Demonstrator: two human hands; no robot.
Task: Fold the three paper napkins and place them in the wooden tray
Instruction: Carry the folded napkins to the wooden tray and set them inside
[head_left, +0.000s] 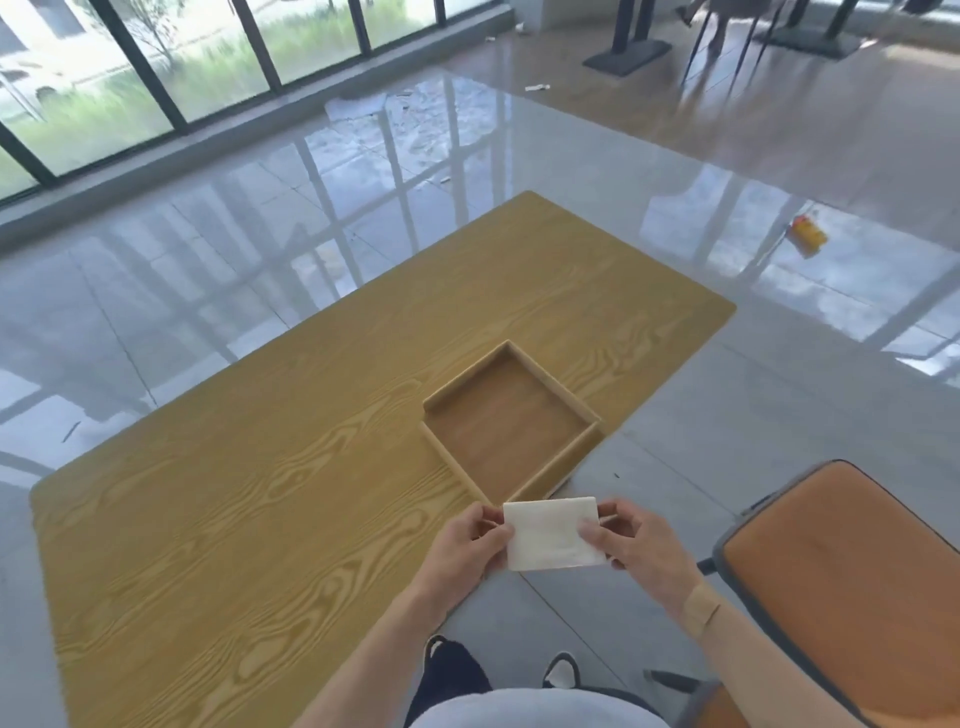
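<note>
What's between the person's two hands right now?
A folded white paper napkin, seen in the head view. The left hand pinches its left edge and the right hand its right edge, just in front of the wooden tray.

Low tray (550, 475) rim stands before bare table (260, 519).

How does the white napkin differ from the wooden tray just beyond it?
The napkin is white and flat; the wooden tray is brown with raised walls. The napkin is held up between the left hand and the right hand, while the tray rests on the table. The napkin looks smaller than the tray. Both are four-sided with straight edges, and the tray holds nothing yet.
</note>
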